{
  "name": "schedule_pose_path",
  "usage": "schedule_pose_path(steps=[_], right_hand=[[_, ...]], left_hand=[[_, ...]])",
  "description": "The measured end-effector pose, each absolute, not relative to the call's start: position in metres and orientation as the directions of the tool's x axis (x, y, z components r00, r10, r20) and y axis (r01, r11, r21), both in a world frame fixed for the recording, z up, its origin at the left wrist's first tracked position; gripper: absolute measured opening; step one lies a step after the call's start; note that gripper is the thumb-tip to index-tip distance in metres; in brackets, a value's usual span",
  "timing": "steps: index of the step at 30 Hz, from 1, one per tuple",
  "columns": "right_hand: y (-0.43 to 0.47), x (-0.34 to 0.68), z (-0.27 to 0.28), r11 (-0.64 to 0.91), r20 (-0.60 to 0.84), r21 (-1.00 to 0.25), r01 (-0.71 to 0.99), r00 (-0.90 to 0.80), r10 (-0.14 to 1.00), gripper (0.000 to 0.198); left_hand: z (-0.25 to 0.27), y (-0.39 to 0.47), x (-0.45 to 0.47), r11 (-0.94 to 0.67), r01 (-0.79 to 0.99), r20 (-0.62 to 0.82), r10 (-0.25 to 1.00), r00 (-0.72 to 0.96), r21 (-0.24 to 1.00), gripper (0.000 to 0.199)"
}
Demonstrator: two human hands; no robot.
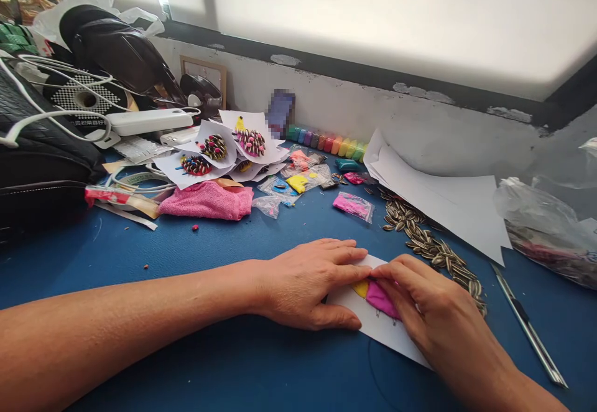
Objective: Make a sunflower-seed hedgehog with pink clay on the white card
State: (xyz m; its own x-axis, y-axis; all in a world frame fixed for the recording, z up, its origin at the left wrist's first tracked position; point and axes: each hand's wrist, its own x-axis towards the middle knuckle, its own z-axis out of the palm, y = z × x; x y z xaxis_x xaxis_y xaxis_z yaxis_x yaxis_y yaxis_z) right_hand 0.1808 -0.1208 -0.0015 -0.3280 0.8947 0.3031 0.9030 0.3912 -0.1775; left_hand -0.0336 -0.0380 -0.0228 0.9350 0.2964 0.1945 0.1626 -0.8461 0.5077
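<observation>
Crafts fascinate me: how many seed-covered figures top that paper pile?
3: red-dotted figure front left, yellow-dotted figure in the middle, pink-dotted figure back right. Others beneath are partly hidden.

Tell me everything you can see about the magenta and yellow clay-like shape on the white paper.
The magenta and yellow clay-like shape looks soft, smooth and matte, with more magenta showing than yellow; the yellow section is at the left. It lies on the white sheet of paper, above thin leg-like marks. The bare right hand touches and partly hides it.
</observation>
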Motion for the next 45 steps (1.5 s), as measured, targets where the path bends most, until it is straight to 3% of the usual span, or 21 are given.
schedule_pose_path(steps=[7, 12, 16, 19, 26, 31, 42, 45], right_hand=[[-0.119, 0.181, 0.0, 0.388, 0.276, -0.187, 0.903, -0.331, 0.902, 0.026], [-0.121, 0.184, 0.008, 0.368, 0.36, -0.127, 0.921, -0.303, 0.882, 0.025], [-0.12, 0.204, 0.022, 0.255, 0.443, -0.11, 0.961, -0.182, 0.878, 0.035], [-0.118, 0.225, 0.03, 0.094, 0.398, -0.139, 0.986, -0.032, 0.917, 0.044], [-0.108, 0.257, 0.024, 0.031, 0.332, -0.162, 0.986, 0.025, 0.943, 0.064], [-0.103, 0.262, 0.019, 0.049, 0.298, -0.16, 0.986, 0.001, 0.954, 0.059], [-0.076, 0.261, 0.004, 0.093, 0.239, -0.055, 0.994, -0.077, 0.968, 0.026], [-0.071, 0.26, 0.003, 0.103, 0.245, -0.04, 0.994, -0.09, 0.965, 0.027]], left_hand=[[-0.024, -0.038, -0.033, -0.839, 0.164, 0.197, 0.304, 0.932, 0.518, 0.073], [-0.022, -0.038, -0.032, -0.84, 0.188, 0.17, 0.313, 0.934, 0.509, 0.075], [-0.021, -0.038, -0.033, -0.837, 0.195, 0.168, 0.32, 0.932, 0.512, 0.074], [-0.021, -0.039, -0.034, -0.83, 0.194, 0.166, 0.323, 0.932, 0.523, 0.074], [-0.02, -0.039, -0.033, -0.822, 0.189, 0.169, 0.325, 0.931, 0.538, 0.073], [-0.019, -0.04, -0.033, -0.822, 0.205, 0.148, 0.329, 0.933, 0.531, 0.072], [-0.018, -0.04, -0.034, -0.825, 0.202, 0.156, 0.328, 0.932, 0.528, 0.071], [-0.018, -0.04, -0.033, -0.825, 0.197, 0.156, 0.323, 0.933, 0.529, 0.071]])
